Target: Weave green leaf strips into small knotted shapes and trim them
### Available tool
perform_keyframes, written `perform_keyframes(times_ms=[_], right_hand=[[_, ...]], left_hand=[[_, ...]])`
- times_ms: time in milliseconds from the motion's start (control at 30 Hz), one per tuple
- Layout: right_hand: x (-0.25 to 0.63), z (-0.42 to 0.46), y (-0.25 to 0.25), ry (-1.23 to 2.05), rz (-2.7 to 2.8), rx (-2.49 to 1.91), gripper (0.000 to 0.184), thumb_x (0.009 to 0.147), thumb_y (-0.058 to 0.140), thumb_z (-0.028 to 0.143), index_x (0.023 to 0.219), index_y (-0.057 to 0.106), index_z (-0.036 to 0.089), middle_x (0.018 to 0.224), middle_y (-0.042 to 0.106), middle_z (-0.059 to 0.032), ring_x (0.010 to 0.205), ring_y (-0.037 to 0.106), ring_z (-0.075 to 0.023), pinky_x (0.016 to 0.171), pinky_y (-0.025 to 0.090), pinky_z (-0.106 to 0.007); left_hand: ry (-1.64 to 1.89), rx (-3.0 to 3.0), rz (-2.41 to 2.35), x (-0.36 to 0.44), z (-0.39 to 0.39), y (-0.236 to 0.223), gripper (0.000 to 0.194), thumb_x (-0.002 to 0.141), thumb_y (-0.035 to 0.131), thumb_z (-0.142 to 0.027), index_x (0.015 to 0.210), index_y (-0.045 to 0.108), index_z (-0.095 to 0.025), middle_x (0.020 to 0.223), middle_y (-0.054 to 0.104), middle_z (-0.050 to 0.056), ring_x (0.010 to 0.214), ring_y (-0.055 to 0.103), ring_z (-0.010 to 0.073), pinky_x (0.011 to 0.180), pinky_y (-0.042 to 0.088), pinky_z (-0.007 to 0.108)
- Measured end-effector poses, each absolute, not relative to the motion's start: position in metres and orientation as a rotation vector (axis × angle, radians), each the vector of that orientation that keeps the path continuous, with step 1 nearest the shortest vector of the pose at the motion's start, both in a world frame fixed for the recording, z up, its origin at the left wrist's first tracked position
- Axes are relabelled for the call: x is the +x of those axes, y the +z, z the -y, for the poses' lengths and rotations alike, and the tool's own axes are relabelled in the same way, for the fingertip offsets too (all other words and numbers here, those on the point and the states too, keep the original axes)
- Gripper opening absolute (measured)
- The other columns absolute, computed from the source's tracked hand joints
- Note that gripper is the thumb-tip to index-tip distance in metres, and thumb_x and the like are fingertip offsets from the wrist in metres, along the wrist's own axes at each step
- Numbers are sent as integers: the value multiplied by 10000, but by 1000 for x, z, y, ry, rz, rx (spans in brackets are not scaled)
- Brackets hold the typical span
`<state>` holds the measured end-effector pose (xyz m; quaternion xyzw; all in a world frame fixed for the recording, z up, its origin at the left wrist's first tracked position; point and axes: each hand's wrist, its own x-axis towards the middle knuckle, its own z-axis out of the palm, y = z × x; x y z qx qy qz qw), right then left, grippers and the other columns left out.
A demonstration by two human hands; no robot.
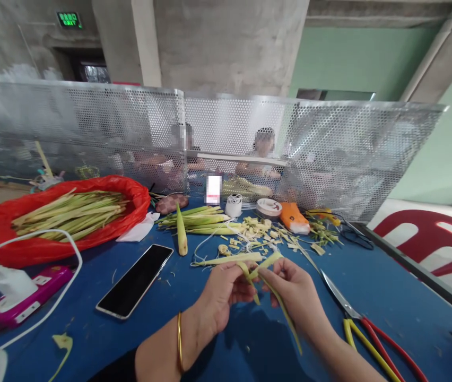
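My left hand (pixel 236 284) and my right hand (pixel 289 286) meet over the blue table, both pinching a pale green leaf strip (pixel 284 310). One end loops over the left fingers, and a long tail hangs down beside my right palm. Just beyond the fingers lies a pale peeled stalk (pixel 229 259) with white thread around it. Small cut leaf pieces (pixel 258 231) are scattered behind. To the right of my right hand rest scissors (pixel 349 305) with red and yellow handles, blades parted and pointing away.
On the left are a red plastic bag (pixel 102 233) of leaf strips, a phone (pixel 136 281) and a purple power strip (pixel 27 302) with a white cable. Green stalks (pixel 198 218), a thread spool (pixel 233 206) and a tape roll (pixel 269 208) stand before a perforated metal screen (pixel 226 124). People sit behind it.
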<state>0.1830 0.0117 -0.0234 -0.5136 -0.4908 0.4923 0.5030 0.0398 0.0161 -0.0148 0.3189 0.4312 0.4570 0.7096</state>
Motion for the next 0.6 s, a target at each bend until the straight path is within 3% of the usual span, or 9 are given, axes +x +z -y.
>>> perform_keyframes(times_ms=[100,233,400,600], right_hand=[[185,-8,-26,968,1363,-1243,326,732,719,439,681,493,209,553,621,11,426,501,-108,415,388,-216],[191,-6,-27,584,1736,-1044,82,846,605,255,884,663,212,793,653,-25,617,590,-137,561,473,-239],[202,-15,-21,552,2030,-821,279,937,444,152,933,710,238,970,683,-62,919,655,-172,803,517,-263],[213,-21,-11,528,2238,-722,302,937,471,142,1111,696,244,1145,682,-92,1057,639,-197,911,502,-300]], left_hand=[[1004,711,-970,40,-15,-15,230,712,659,-253,875,715,-101,685,681,44,464,574,81,475,472,189],[976,726,-1011,41,-13,-13,210,703,659,-278,807,704,-101,666,670,36,467,572,79,474,466,184],[964,710,-1028,39,-15,-11,192,714,624,-245,825,700,-108,685,680,37,496,592,90,503,480,195],[944,594,-999,33,-20,-9,179,717,653,-236,827,702,-103,600,633,12,494,569,85,524,483,195]])
